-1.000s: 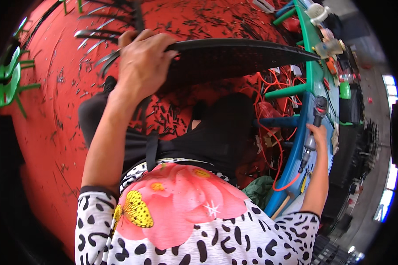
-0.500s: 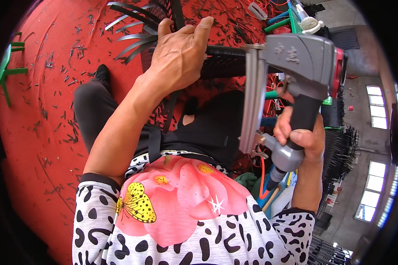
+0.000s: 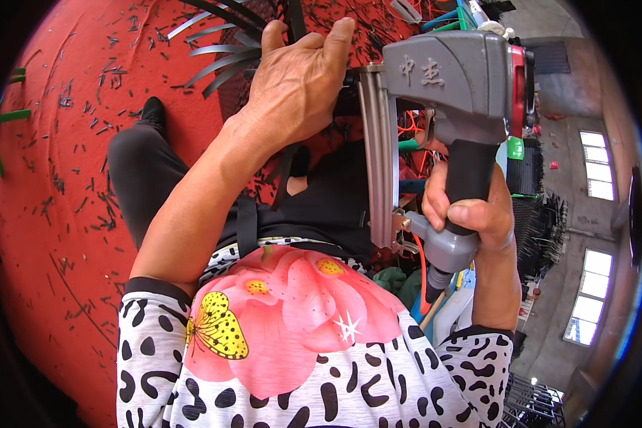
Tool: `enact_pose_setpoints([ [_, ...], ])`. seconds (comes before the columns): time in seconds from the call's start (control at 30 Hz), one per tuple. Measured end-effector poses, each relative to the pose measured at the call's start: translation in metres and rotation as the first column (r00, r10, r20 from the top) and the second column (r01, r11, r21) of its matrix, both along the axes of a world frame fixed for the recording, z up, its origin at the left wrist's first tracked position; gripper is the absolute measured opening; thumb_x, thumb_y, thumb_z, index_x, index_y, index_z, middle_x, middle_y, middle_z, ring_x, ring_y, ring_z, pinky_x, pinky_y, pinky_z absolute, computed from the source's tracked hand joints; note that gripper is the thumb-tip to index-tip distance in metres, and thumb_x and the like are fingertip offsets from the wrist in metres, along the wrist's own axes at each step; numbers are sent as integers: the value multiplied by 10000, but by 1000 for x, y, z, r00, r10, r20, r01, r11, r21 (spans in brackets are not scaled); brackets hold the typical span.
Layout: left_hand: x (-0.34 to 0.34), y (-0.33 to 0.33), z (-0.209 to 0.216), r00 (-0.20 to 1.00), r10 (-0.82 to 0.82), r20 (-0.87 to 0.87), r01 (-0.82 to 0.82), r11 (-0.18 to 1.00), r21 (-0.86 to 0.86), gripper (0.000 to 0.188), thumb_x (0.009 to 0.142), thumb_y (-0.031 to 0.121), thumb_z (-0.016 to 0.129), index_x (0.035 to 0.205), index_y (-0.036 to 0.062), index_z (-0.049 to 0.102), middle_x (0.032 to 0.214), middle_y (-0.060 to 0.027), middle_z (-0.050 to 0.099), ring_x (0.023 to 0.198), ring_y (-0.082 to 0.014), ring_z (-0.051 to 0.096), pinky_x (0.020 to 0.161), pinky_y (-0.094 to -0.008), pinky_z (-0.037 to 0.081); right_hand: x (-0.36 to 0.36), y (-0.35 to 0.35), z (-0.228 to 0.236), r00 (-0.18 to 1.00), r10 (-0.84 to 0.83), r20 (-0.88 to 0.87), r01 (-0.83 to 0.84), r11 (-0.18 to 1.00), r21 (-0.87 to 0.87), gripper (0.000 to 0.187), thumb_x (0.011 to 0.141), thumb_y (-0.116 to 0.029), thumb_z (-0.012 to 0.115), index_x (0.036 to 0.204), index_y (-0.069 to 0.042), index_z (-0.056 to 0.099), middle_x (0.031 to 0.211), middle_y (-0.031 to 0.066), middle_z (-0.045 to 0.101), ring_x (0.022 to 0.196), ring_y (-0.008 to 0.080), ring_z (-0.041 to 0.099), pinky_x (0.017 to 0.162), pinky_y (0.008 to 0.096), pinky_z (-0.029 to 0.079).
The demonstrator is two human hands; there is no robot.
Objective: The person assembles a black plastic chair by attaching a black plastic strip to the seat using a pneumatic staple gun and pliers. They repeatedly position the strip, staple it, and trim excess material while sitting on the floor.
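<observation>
My left hand [image 3: 292, 89] curls over the bar of a black frame with woven mesh [image 3: 237, 85], its fingers wrapped over the edge. Loose flat black strips [image 3: 225, 50] fan out to the left of that hand. My right hand [image 3: 481, 210] grips the black handle of a grey air nail gun [image 3: 442, 78], thumb around it. The gun's long metal magazine [image 3: 381, 164] hangs toward my lap, and its nose is at the bar just right of my left hand. Whether the nose touches the bar is hard to tell. An orange air hose [image 3: 422, 278] runs from the handle's base.
The red floor [image 3: 43, 235] is scattered with short black strip scraps. A green stool [image 3: 11, 118] stands at the far left. Stacked black woven goods [image 3: 542, 235] line the right, near a grey wall with windows [image 3: 590, 296]. A wooden-handled tool [image 3: 435, 314] lies by my right elbow.
The nail gun has moved left and slightly up in my right hand, its nose closer to my left hand. My left hand stays on the frame.
</observation>
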State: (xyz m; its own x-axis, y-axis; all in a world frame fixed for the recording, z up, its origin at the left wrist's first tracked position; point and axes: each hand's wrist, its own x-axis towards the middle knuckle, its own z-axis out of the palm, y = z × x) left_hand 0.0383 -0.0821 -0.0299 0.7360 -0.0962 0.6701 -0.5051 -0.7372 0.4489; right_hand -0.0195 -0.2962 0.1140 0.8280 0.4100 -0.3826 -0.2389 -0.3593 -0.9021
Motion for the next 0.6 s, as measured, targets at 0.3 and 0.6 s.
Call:
enact_pose_setpoints([
  [0.3, -1, -1, -1, 988, -11, -152, 18, 999, 48, 735, 786, 98, 615, 1380, -72, 218, 923, -159, 621, 989, -332, 571, 976, -574, 275, 6, 7, 9, 999, 37, -30, -41, 991, -130, 444, 637, -202, 655, 993, 48, 563, 600, 63, 566, 554, 127, 549, 559, 264, 436],
  [0.6, 2, 1, -2, 990, -22, -142, 24, 1000, 16, 732, 778, 99, 627, 1375, -64, 236, 999, -190, 593, 1012, -354, 565, 986, -567, 288, -3, 0, 6, 998, -5, 64, 7, 1000, -22, 292, 643, -254, 673, 749, -3, 569, 619, 85, 566, 548, 141, 546, 553, 258, 423],
])
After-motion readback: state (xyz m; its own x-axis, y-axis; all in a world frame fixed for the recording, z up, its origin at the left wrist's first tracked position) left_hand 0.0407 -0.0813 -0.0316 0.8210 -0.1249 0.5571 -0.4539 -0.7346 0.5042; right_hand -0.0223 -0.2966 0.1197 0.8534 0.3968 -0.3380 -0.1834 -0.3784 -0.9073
